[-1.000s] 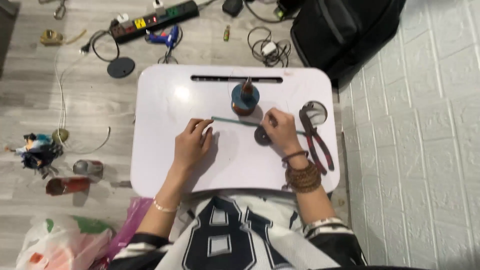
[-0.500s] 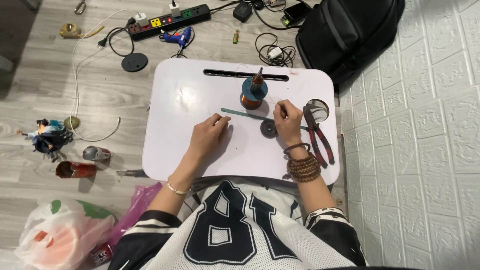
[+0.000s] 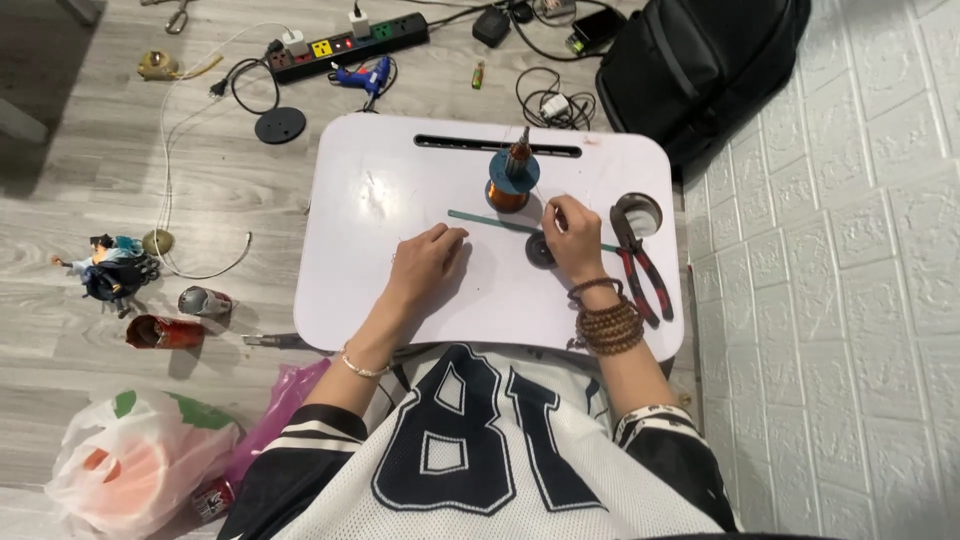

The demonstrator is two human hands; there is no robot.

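The surface [image 3: 380, 200] is plain white, and on it stand a copper-orange wire spool [image 3: 512, 180] with blue flanges, a thin teal strip [image 3: 490, 220], a dark grey disc [image 3: 540, 250] and red-handled pliers [image 3: 640, 265]. On the right wrist sit brown wooden beads [image 3: 608, 325], above a white jersey [image 3: 480, 460] with navy numerals and striped sleeves. The floor [image 3: 120, 160] is grey woodgrain, with a black power strip [image 3: 350, 45], a blue glue gun [image 3: 362, 75] and a black bag [image 3: 700, 60] at the far side.
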